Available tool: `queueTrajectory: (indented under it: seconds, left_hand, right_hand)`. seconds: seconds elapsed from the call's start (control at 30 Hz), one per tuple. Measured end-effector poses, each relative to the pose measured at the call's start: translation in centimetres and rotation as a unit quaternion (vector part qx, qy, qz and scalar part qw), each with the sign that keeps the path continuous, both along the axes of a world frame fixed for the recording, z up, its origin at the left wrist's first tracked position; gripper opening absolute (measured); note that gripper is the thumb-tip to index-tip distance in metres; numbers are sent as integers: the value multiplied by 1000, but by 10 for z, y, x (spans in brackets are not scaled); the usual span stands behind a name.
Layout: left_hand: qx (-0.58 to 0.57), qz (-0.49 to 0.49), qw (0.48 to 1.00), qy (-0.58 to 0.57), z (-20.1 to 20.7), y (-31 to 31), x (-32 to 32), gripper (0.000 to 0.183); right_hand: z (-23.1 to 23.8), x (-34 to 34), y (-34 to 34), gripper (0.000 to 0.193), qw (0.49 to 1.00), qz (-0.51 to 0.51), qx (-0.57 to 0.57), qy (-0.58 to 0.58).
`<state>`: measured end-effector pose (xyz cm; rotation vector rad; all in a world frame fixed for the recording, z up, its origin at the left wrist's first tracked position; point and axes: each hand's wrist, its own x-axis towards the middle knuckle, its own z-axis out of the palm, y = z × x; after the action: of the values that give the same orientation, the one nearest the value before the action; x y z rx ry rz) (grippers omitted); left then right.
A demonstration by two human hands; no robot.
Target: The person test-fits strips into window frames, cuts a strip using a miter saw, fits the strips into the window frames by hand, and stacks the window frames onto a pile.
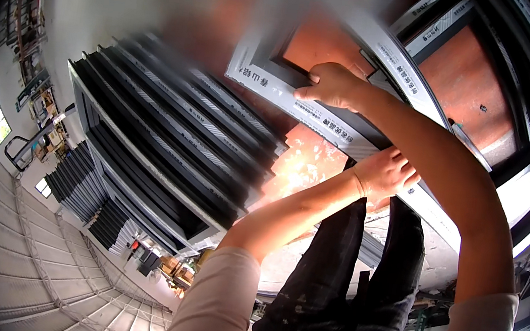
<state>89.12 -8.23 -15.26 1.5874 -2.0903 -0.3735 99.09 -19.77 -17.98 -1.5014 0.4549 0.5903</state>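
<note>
1. Right of the stack of dark frames (144, 108), I see the right hand (330, 87) clamped near one corner of a film-wrapped grey frame (322, 123), thumb over its inner edge.
2. The left hand (386, 174), farther right of the stack and apart from the other, curls at the frame's near bar — whether it is closed on it, I cannot tell.
3. I judge the frame stiff and awkward rather than very heavy, its film slippery, its finish easily scratched; bars near opposite corners look the surest hold.
4. An orange surface (310, 155) shows between stack and frame; another frame (438, 35) sits beyond, farthest from the stack.
5. Below the stack in view, cartons (170, 264) stand in the background — contents too small to tell.
</note>
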Motion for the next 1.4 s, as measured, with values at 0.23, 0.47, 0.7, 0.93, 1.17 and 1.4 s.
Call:
queueTrajectory:
  seconds: [0.23,0.47,0.7,0.93,1.17,1.4]
  left_hand:
    - [0,-30,999,-44,-6,-1,-10,33]
    - [39,-34,997,-63,1,-2,2,40]
    - [39,-49,994,-84,12,-17,-8,39]
    - [96,-68,986,-118,18,-4,4,55]
    - [177,-63,968,-165,41,-28,-87,81]
    - [126,-65,979,-147,29,-37,-192,58]
  right_hand:
    - [12,-17,7,51,995,7,-100,-24]
    - [-32,-170,-69,39,873,-8,-393,-290]
    - [56,-347,-2,75,925,-80,-371,32]
    - [111,-436,27,99,916,-143,-368,67]
    - [102,-614,28,46,775,-126,-599,160]
    - [87,-604,39,39,747,-178,-614,182]
